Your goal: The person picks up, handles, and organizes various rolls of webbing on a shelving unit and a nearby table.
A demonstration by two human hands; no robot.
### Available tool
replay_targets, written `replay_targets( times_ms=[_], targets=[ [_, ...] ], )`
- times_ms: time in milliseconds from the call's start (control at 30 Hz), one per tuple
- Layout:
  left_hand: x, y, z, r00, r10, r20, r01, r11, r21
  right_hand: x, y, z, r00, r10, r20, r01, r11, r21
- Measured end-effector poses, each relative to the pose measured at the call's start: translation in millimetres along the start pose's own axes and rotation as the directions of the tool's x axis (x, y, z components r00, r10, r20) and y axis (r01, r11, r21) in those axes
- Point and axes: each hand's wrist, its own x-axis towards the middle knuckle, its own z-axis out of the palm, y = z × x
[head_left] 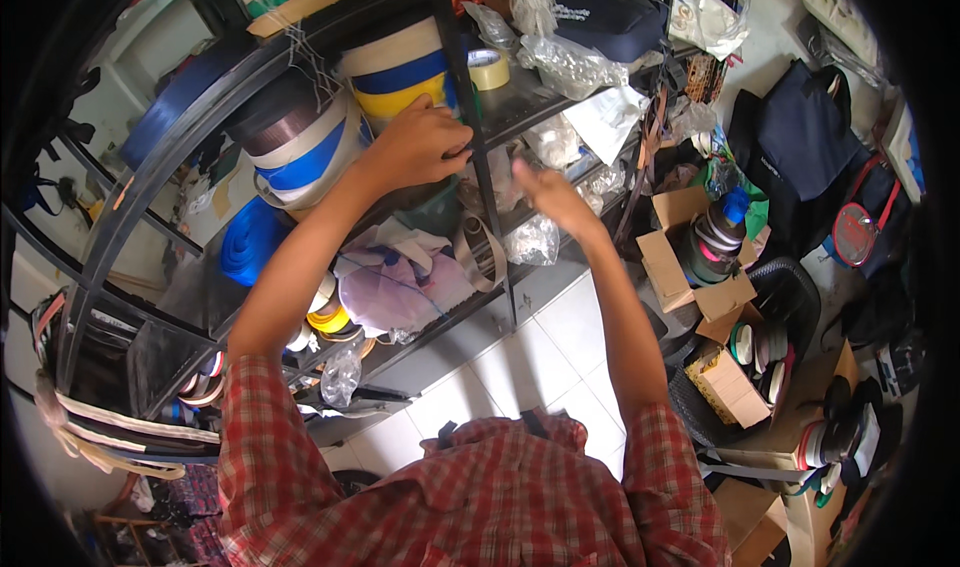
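My left hand (422, 145) is raised in front of the shelf, its fingers curled in beside a dark upright post (468, 87). A small dark patch shows between the fingers; what they hold, if anything, I cannot make out. Just behind it is a stack of webbing rolls (398, 67) in cream, blue and yellow. Across the post, my right hand (556, 199) reaches toward clear plastic bags on the lower shelf. Its thumb stands apart from the hand and nothing shows in its grasp. A loop of grey-beige strap (482, 252) hangs between and below the hands.
A roll of tape (487, 70) sits on the upper shelf beside plastic bags. Blue webbing (250, 242) and a pale purple bundle (400, 287) lie lower left. To the right, an open cardboard box (665, 267) and a black chair (790, 297) carry rolls and spools. White tiles (520, 367) cover the floor.
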Motion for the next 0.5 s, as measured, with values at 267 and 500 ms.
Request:
replay_targets(
  times_ms=[267, 500],
  targets=[
    [-16, -21, 21, 0.984, 0.172, 0.051, -0.163, 0.976, -0.146, -14, -74, -9, 0.968, -0.222, 0.116, 0.082, 0.719, 0.69],
    [-5, -13, 16, 0.998, 0.041, -0.044, -0.042, 0.999, -0.033, 3, -58, 15, 0.977, -0.213, -0.033, 0.204, 0.962, -0.181]
  ],
)
